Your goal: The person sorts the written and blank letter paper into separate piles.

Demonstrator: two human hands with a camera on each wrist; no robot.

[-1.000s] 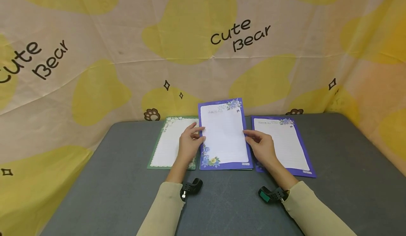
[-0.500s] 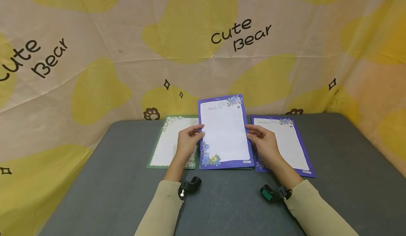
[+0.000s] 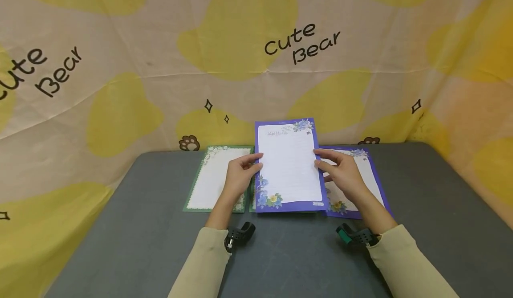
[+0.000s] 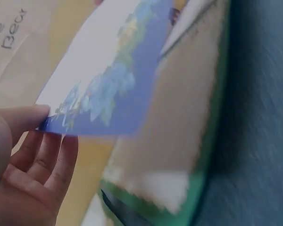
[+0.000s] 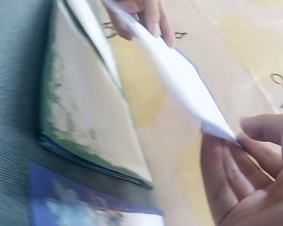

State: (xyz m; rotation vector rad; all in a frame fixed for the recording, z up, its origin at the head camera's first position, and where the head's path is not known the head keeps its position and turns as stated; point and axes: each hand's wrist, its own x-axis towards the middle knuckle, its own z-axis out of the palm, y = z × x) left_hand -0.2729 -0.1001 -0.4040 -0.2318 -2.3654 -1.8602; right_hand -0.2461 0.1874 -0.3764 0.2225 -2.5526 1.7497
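Observation:
A purple-bordered sheet of letter paper (image 3: 288,169) with blue flowers is held raised between both hands. My left hand (image 3: 238,177) pinches its left edge between thumb and fingers; in the left wrist view the thumb lies on top of the paper (image 4: 108,101). At the opposite edge my right hand (image 3: 346,175) pinches with thumb and fingers. Beneath the raised sheet lies a stack of green-bordered paper (image 5: 94,113), mostly hidden from the head view. Another purple-bordered sheet (image 3: 368,169) lies on the right, partly covered by my right hand.
To the left lies a green-bordered white sheet (image 3: 212,182), partly behind my left hand. Everything rests on a grey table (image 3: 160,244). A yellow-patterned cloth (image 3: 240,44) hangs behind its far edge. Each wrist wears a black band.
The held sheet has risen off the stack and shifted slightly right, with both hands moving along. My right hand now covers more of the right-hand sheet.

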